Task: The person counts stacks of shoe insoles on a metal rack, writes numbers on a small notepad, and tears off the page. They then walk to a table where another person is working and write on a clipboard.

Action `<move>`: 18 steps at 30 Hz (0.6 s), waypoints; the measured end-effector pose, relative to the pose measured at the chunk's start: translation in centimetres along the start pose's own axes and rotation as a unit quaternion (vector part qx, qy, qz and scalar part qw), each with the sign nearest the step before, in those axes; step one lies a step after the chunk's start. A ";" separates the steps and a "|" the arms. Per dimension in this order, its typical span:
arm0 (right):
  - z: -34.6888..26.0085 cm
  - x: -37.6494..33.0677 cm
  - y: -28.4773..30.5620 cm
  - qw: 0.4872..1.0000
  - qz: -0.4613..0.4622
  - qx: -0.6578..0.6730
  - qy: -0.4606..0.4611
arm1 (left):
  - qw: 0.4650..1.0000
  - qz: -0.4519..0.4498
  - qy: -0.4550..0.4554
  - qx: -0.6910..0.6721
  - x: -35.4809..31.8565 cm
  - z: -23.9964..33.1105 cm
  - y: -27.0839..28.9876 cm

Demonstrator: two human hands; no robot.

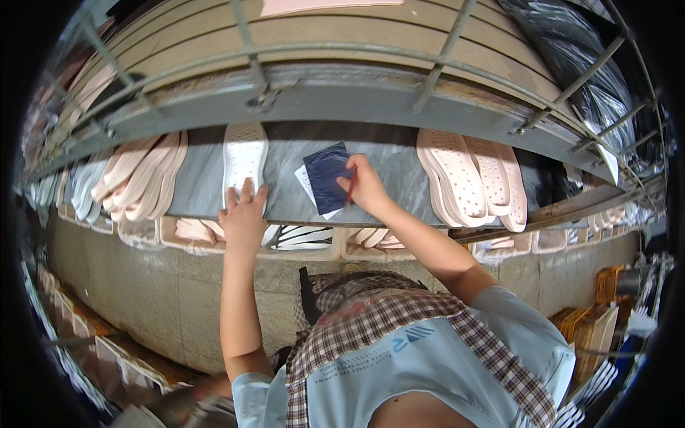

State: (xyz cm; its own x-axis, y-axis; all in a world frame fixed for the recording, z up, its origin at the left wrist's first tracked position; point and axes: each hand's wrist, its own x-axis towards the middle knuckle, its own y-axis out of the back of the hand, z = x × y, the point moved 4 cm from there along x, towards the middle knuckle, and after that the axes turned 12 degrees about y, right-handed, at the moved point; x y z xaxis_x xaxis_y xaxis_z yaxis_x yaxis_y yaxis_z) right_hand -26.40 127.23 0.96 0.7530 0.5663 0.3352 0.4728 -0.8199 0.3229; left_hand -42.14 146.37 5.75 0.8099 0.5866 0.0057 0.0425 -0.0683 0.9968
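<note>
A white shoe sole (245, 153) dotted with small holes lies lengthwise on the grey bench top (207, 171). Across its near end rests my left hand (244, 214), fingers stretched out and spread, pressing on it without gripping. To the right is a dark blue sheet (327, 175), partly covering a white paper (305, 184). My right hand (367, 187) is closed at the right edge of the blue sheet. A thin red pen (352, 187) shows in its fingers, mostly hidden; its tip cannot be made out.
Pale pink soles (146, 175) are stacked on the left, and more pink soles (464, 178) on the right. A metal grid rack (342, 48) crosses above the bench. Below the front edge stand white bins (303, 251) of soles. Black plastic wrap (578, 64) bulges at the far right.
</note>
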 end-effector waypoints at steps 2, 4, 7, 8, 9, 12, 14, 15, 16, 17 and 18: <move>-0.5 0.4 -0.1 0.996 0.018 -0.091 0.014 | 0.991 0.121 -0.051 0.020 0.5 0.1 1.4; -0.8 0.3 0.0 0.990 0.019 -0.140 0.009 | 0.968 0.111 -0.133 -0.184 1.8 1.1 2.0; -1.7 0.0 0.1 0.975 0.053 -0.214 0.024 | 0.899 0.107 -0.247 -0.346 2.8 3.4 2.2; -2.3 0.0 0.2 0.959 0.074 -0.270 0.047 | 0.898 0.074 -0.265 -0.342 3.3 4.2 1.8; -3.0 -0.1 0.2 0.938 0.095 -0.324 0.072 | 0.889 0.053 -0.289 -0.351 3.5 4.9 1.4; -4.2 -0.6 1.0 0.934 0.174 -0.311 0.025 | 0.843 0.039 -0.374 -0.384 3.6 6.5 0.7; -6.0 -1.7 1.9 0.909 0.237 -0.336 0.062 | 0.854 0.040 -0.398 -0.333 3.3 7.1 -0.2; -6.7 -2.4 2.5 0.902 0.268 -0.331 0.072 | 0.858 0.051 -0.401 -0.316 3.1 7.4 -0.6; -7.2 -3.2 3.1 0.899 0.287 -0.324 0.072 | 0.859 0.061 -0.417 -0.290 2.8 7.7 -1.1; -7.6 -4.1 3.6 0.895 0.299 -0.320 0.084 | 0.862 0.070 -0.428 -0.261 2.7 8.2 -1.6; -7.7 -5.1 4.3 0.887 0.316 -0.329 0.066 | 0.865 0.097 -0.435 -0.228 2.7 8.2 -1.9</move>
State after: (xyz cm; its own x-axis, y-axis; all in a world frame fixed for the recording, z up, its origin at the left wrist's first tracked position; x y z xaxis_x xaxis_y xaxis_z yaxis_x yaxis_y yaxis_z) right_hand -31.78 121.47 7.43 0.6912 0.0517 0.7208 -0.4275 -0.7749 0.4655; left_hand -35.21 141.43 3.16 0.9183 -0.2438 0.3118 -0.2182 0.3454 0.9127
